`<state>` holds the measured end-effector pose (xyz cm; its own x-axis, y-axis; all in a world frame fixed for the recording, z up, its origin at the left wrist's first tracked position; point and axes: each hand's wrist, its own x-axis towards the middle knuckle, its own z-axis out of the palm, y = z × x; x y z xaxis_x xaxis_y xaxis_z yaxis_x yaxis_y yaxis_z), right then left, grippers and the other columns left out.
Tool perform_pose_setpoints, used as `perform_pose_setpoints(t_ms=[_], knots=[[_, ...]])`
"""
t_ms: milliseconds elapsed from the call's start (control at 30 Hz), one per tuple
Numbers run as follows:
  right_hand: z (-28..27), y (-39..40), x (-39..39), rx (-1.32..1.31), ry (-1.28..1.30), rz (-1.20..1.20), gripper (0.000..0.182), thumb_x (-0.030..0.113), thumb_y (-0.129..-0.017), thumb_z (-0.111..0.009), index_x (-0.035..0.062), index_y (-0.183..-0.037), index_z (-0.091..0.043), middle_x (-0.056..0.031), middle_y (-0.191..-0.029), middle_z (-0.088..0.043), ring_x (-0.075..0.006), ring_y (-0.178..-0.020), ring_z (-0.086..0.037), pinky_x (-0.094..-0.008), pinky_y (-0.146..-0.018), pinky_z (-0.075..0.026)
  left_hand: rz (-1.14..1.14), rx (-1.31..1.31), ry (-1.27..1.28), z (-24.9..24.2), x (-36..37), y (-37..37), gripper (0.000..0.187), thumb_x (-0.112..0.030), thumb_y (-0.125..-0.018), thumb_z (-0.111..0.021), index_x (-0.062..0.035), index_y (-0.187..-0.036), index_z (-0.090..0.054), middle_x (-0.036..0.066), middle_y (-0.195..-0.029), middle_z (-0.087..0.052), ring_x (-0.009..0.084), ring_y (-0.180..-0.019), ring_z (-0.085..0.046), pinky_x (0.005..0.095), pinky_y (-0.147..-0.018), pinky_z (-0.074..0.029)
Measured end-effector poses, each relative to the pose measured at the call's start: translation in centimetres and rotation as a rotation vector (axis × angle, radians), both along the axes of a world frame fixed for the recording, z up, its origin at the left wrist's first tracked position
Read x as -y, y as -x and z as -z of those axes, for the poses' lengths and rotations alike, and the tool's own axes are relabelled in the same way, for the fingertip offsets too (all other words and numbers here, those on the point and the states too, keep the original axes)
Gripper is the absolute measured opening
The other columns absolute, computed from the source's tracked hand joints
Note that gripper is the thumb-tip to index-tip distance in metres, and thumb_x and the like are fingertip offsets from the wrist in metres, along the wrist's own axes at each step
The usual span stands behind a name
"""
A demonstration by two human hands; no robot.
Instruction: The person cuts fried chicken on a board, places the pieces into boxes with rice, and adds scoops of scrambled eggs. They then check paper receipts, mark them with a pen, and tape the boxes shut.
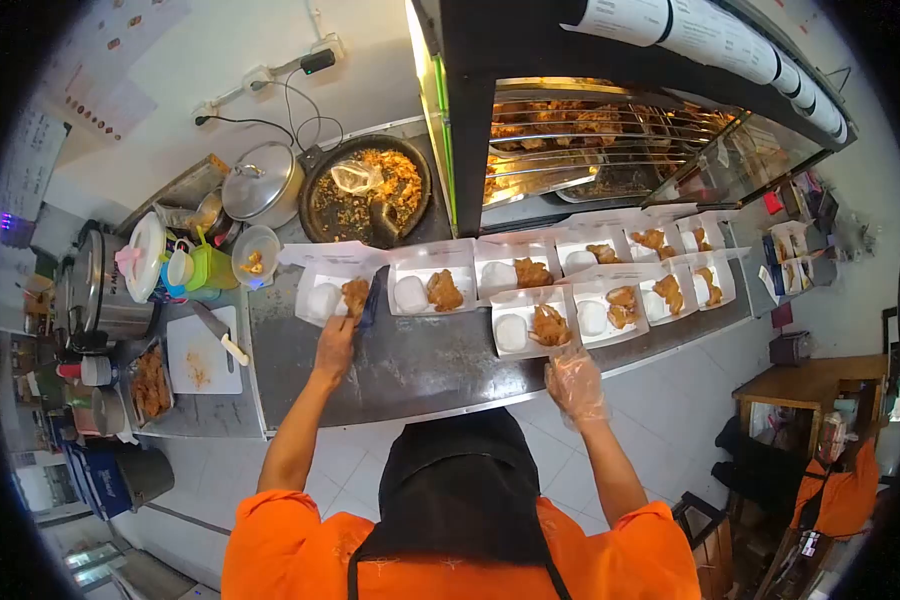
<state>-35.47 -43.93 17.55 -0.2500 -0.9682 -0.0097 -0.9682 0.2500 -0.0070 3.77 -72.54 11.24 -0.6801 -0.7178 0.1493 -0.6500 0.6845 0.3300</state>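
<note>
My bare left hand (336,342) is at the front edge of the leftmost white food box (315,318), fingers closed just below its piece of fried chicken (355,294). I cannot tell what those fingers hold. A dark, narrow item (373,298) lies along that box's right side. In a clear plastic glove, my right hand (576,386) has its fingers stretched toward the front right corner of another box, right below a chicken piece (550,325) beside a white mound of rice (511,333). Several more open boxes with rice and chicken stand in two rows to the right.
A dark round pan (315,205) of brown bits stands behind the boxes, beside a lidded pot (260,180). A heated glass cabinet (468,130) rises at the back. On the left are a knife (220,333), a white cutting board (205,375) and a tray of browned food (151,382).
</note>
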Motion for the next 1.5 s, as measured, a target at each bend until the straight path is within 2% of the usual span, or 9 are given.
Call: perform_pose_setpoints(t_ms=[367, 433, 767, 833, 900, 933, 1000, 1100, 1500], knots=[[3.7, -6.8, 0.1, 0.417, 0.094, -0.204, 0.009, 0.013, -0.086, -0.058, 0.0057, -0.088, -0.062, -0.0185, -0.082, -0.063, -0.0355, -0.087, -0.064, -0.0473, -0.077, -0.053, -0.008, -0.069, -0.103, -1.5, -10.4, -4.4, 0.017, 0.007, -0.079, -0.064, 0.0010, -0.095, -0.062, 0.018, -0.093, -0.057, 0.0379, -0.091, -0.058, 0.0459, -0.082, -0.050], [1.0, -11.0, 4.4, 0.481, -0.033, -0.239, 0.019, 0.010, -0.093, -0.051, 0.0027, -0.108, -0.060, -0.0209, -0.092, -0.066, -0.0387, -0.087, -0.067, -0.0506, -0.076, -0.054, -0.032, -0.125, -0.078, -0.4, -11.0, -5.0, 0.015, 0.007, -0.080, -0.063, 0.0012, -0.094, -0.063, 0.018, -0.093, -0.057, 0.0379, -0.092, -0.058, 0.0457, -0.082, -0.049], [6.0, -19.1, 18.5, 0.007, 0.219, -0.391, 0.007, 0.010, -0.085, -0.061, 0.0078, -0.085, -0.068, -0.0102, -0.072, -0.071, -0.0247, -0.066, -0.072, -0.0388, -0.057, -0.057, -0.070, -0.235, -0.153, -3.1, -12.4, -7.6, 0.013, -0.001, -0.087, -0.065, 0.0014, -0.099, -0.063, 0.020, -0.101, -0.061, 0.0405, -0.100, -0.059, 0.0465, -0.087, -0.049], [5.1, -19.6, 19.5, 0.005, 0.184, -0.299, 0.011, 0.014, -0.089, -0.058, 0.0082, -0.084, -0.066, -0.0111, -0.073, -0.071, -0.0243, -0.068, -0.073, -0.0412, -0.063, -0.058, -0.526, -0.340, 0.390, -3.5, -11.9, -9.9, 0.016, -0.011, -0.093, -0.064, 0.0034, -0.100, -0.062, 0.023, -0.104, -0.061, 0.0442, -0.104, -0.057, 0.0480, -0.091, -0.048], [4.2, -20.1, 18.3, 0.046, 0.139, -0.329, 0.014, 0.017, -0.090, -0.058, 0.0070, -0.085, -0.067, -0.0136, -0.075, -0.071, -0.0274, -0.068, -0.072, -0.0437, -0.064, -0.058, -0.880, -0.183, 0.515, 0.1, -9.7, -13.5, 0.029, -0.022, -0.098, -0.059, 0.0065, -0.099, -0.063, 0.030, -0.097, -0.062, 0.0500, -0.098, -0.058, 0.0524, -0.088, -0.048], [3.6, -20.1, 17.4, 0.090, 0.098, -0.367, 0.017, 0.020, -0.091, -0.058, 0.0058, -0.086, -0.067, -0.0160, -0.076, -0.071, -0.0305, -0.069, -0.072, -0.0462, -0.065, -0.057, -0.859, -0.197, 0.508, 2.3, -8.5, -15.7, 0.029, -0.022, -0.098, -0.059, 0.0065, -0.099, -0.063, 0.030, -0.097, -0.062, 0.0500, -0.098, -0.058, 0.0524, -0.088, -0.048], [2.3, -20.1, 13.8, 0.248, 0.076, -0.286, 0.021, 0.023, -0.090, -0.060, 0.0044, -0.086, -0.068, -0.0181, -0.078, -0.071, -0.0344, -0.073, -0.072, -0.0476, -0.070, -0.057, -0.687, -0.031, -0.170, 5.6, -6.7, -18.5, 0.036, -0.026, -0.102, -0.051, 0.0074, -0.097, -0.065, 0.033, -0.091, -0.064, 0.0526, -0.090, -0.061, 0.0562, -0.082, -0.049], [1.9, -19.0, 8.2, 0.507, -0.089, -0.145, 0.032, 0.032, -0.090, -0.061, 0.0020, -0.089, -0.070, -0.0240, -0.084, -0.070, -0.0436, -0.081, -0.069, -0.0530, -0.077, -0.055, -0.565, -0.072, -0.131, 4.7, -6.4, -15.5, 0.039, -0.024, -0.104, -0.046, 0.0083, -0.093, -0.066, 0.035, -0.086, -0.064, 0.0534, -0.084, -0.063, 0.0585, -0.078, -0.049], [3.6, -8.7, -10.0, 0.676, 0.029, 0.546, 0.035, 0.036, -0.090, -0.066, 0.0025, -0.094, -0.073, -0.0177, -0.082, -0.074, -0.0331, -0.070, -0.071, -0.0453, -0.072, -0.056, -0.341, -0.216, -0.448, 7.8, -6.3, 4.7, 0.040, -0.027, -0.104, -0.045, 0.0069, -0.101, -0.066, 0.030, -0.095, -0.069, 0.0478, -0.085, -0.067, 0.0537, -0.079, -0.052]])
